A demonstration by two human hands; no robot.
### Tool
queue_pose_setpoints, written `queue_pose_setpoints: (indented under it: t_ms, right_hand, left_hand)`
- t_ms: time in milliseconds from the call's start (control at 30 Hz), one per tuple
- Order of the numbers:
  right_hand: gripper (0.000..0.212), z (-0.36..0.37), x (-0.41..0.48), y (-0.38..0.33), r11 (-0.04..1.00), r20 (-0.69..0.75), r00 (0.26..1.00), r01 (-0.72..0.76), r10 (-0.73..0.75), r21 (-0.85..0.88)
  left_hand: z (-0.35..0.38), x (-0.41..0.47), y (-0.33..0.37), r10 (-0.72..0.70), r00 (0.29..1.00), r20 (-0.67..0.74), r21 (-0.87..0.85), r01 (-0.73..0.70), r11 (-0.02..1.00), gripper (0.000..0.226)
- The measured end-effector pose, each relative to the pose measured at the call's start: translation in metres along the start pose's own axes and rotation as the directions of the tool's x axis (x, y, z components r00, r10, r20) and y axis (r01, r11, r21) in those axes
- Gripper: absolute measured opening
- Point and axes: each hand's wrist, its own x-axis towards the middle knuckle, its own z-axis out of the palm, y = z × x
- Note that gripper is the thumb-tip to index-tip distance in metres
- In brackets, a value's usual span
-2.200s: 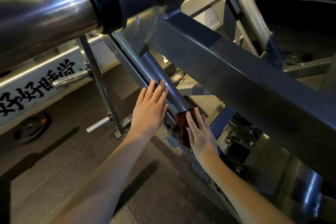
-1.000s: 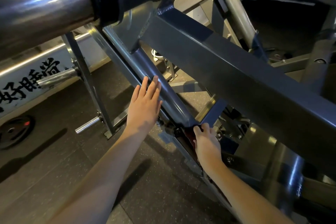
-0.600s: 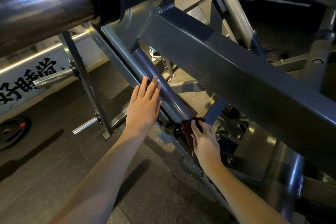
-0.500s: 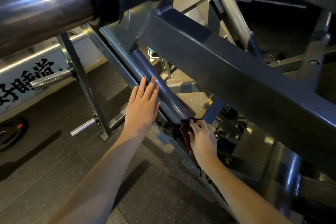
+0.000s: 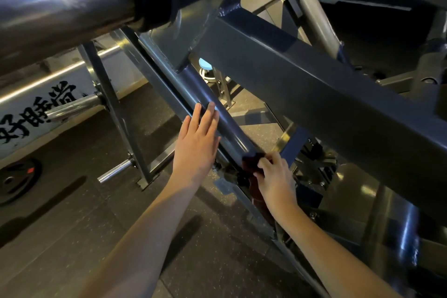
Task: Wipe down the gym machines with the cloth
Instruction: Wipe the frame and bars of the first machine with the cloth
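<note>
My left hand point(image 5: 196, 150) lies flat, fingers straight, on the slanted dark tube point(image 5: 217, 113) of the machine and braces me. My right hand point(image 5: 273, 176) is curled round the dark red cloth point(image 5: 249, 164), bunching it against the lower end of that tube, where it meets a cluster of brackets and bolts. The hands are apart, the left higher up the tube and the right lower down. I judge the step in hand to be wiping the joint at the tube's foot, beneath the big grey beam point(image 5: 314, 89). To do it well I'd press the cloth into the corner with my fingertips and wrap it round the tube so the underside gets reached too. Then I'd draw it along the tube in long strokes rather than dabbing. The bolts and plate edges down there could snag the cloth or nick a knuckle, so a slow, firm pass suits. Turning to a fresh face of cloth for each stretch would avoid smearing grime.
</note>
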Motion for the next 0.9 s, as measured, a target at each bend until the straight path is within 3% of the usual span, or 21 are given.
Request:
queue_pose_setpoints:
  t_ms: [100, 200, 267, 367, 467, 533, 667, 800, 900]
  right_hand:
    - [0.022, -0.002, -0.004, 0.003, 1.000, 0.025, 1.000, -0.002, 0.001, 0.028]
    - [0.032, -0.001, -0.021, 0.022, 0.973, 0.169, 0.970, -0.143, 0.174, -0.182]
    - [0.035, 0.000, -0.022, 0.022, 0.964, 0.189, 0.964, -0.142, 0.186, -0.226]
    - [0.027, -0.004, -0.004, -0.003, 0.998, 0.035, 0.999, -0.006, 0.008, -0.062]
    - [0.019, -0.004, 0.005, -0.014, 0.996, -0.075, 0.996, 0.057, -0.052, 0.068]
    - [0.022, 0.001, -0.007, -0.002, 0.999, -0.062, 0.997, 0.045, -0.044, 0.016]
    - [0.043, 0.005, -0.026, 0.020, 0.968, 0.126, 0.967, -0.205, 0.224, -0.147]
    - [0.025, -0.004, -0.007, -0.009, 1.000, -0.010, 1.000, -0.021, 0.021, 0.023]
    - [0.024, -0.005, -0.001, -0.014, 0.995, -0.022, 1.000, -0.017, 0.020, 0.100]
  left_hand:
    - [0.001, 0.000, 0.000, 0.010, 1.000, 0.000, 0.010, -0.010, 1.000, 0.060]
    - [0.000, 0.000, 0.000, 0.001, 1.000, -0.001, 0.000, -0.001, 1.000, 0.060]
    - [0.000, 0.000, 0.001, -0.001, 1.000, 0.006, -0.007, 0.001, 1.000, 0.060]
    - [0.000, 0.000, 0.001, -0.005, 1.000, 0.011, -0.010, 0.005, 1.000, 0.061]
    - [-0.001, 0.000, 0.001, -0.003, 1.000, 0.000, -0.006, 0.003, 1.000, 0.060]
    - [-0.003, -0.001, 0.002, -0.004, 1.000, 0.000, -0.011, 0.004, 1.000, 0.059]
    - [-0.003, 0.000, 0.002, -0.005, 1.000, -0.006, -0.024, 0.005, 1.000, 0.060]
    - [-0.001, 0.001, 0.000, -0.006, 1.000, -0.009, -0.027, 0.005, 1.000, 0.062]
    - [0.000, 0.002, 0.002, -0.014, 1.000, -0.018, -0.020, 0.014, 1.000, 0.061]
